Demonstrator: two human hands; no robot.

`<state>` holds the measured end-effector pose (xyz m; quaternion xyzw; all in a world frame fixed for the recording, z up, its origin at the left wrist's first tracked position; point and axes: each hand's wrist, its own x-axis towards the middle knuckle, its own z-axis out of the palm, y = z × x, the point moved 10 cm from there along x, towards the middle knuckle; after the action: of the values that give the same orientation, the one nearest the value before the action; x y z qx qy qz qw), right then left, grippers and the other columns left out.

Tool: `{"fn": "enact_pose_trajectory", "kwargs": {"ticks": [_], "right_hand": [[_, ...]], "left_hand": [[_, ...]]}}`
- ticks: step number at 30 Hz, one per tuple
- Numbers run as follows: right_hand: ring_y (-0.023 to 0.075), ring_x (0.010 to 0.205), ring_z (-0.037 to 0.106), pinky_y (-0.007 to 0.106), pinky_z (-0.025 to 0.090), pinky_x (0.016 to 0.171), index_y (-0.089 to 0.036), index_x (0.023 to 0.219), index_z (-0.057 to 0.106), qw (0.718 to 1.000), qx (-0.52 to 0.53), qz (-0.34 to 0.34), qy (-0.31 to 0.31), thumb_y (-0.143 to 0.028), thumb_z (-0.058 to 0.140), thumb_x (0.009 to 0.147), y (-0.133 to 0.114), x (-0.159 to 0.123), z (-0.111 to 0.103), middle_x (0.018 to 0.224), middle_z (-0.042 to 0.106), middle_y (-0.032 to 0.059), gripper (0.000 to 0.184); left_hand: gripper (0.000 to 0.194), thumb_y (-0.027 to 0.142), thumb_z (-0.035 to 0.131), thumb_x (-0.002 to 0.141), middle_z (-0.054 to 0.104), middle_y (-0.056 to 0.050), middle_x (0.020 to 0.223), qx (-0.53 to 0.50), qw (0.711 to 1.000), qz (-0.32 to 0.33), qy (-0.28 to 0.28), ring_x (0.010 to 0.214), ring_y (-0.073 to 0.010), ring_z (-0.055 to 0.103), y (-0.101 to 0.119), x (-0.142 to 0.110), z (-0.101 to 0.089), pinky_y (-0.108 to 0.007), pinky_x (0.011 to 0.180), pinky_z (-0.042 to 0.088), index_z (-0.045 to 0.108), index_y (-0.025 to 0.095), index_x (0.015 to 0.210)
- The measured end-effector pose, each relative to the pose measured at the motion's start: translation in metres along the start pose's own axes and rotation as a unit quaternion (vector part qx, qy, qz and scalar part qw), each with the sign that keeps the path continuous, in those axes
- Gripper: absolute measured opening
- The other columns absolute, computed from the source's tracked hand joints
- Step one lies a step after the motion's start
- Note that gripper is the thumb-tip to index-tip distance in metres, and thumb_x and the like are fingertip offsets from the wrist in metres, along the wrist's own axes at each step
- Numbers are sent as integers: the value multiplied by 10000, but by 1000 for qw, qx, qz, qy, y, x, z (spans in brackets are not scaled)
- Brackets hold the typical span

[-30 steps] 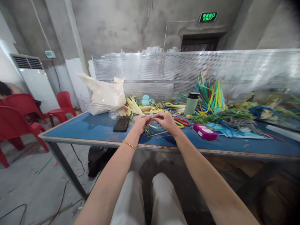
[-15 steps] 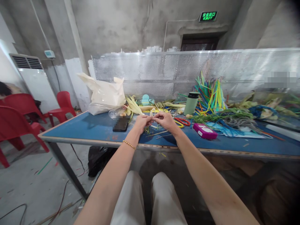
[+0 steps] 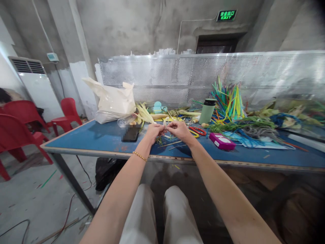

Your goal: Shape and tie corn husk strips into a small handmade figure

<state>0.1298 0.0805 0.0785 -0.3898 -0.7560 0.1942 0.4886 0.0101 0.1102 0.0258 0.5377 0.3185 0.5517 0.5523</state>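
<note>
My left hand (image 3: 153, 131) and my right hand (image 3: 178, 130) meet over the front of the blue table (image 3: 83, 138), fingertips pinched close together. Between them stands a small pale strip that looks like corn husk (image 3: 165, 122); my fingers hide its lower part. Both hands are closed on it. Just beyond my left hand lies a bunch of yellowish corn husks (image 3: 143, 114). Scissors with red and yellow handles (image 3: 198, 131) rest to the right of my right hand. Thin green and pale scraps (image 3: 170, 145) lie beneath my hands.
A dark phone (image 3: 131, 133) and a cream plastic bag (image 3: 114, 105) are on the left. To the right stand a green bottle (image 3: 207, 112) and colourful strips (image 3: 230, 105), with a purple box (image 3: 222, 141) in front. A perforated metal panel (image 3: 152, 74) closes off the back.
My fingers shift very slightly around the pale strip, and less of it shows above them now. The camera view has tilted a little; the other things stay in place.
</note>
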Motion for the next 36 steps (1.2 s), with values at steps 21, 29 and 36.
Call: {"fn": "enact_pose_trajectory", "kwargs": {"ticks": [21, 29, 36], "right_hand": [[124, 480, 559, 241, 468, 384, -185, 836, 626, 990, 130, 57, 10, -408, 822, 624, 12, 0, -2, 639, 642, -2, 365], [141, 549, 533, 280, 444, 508, -179, 775, 674, 992, -8, -63, 108, -409, 702, 800, -10, -1, -23, 673, 632, 34, 232], [159, 654, 521, 293, 434, 644, -210, 823, 761, 960, -167, -213, 74, -335, 676, 883, -37, -7, -8, 752, 609, 46, 162]], "left_hand": [[159, 155, 805, 691, 651, -72, 593, -40, 999, 3, -36, 464, -97, 547, 6, -5, 9, -238, 510, 390, 673, 78, 645], [206, 122, 796, 665, 602, -43, 538, -81, 996, -26, 41, 418, -49, 460, 0, -2, -6, -190, 425, 279, 603, 94, 598], [182, 123, 788, 636, 580, -26, 525, -63, 997, -34, 39, 416, -46, 444, -1, -3, -6, -187, 418, 276, 611, 96, 606]]}}
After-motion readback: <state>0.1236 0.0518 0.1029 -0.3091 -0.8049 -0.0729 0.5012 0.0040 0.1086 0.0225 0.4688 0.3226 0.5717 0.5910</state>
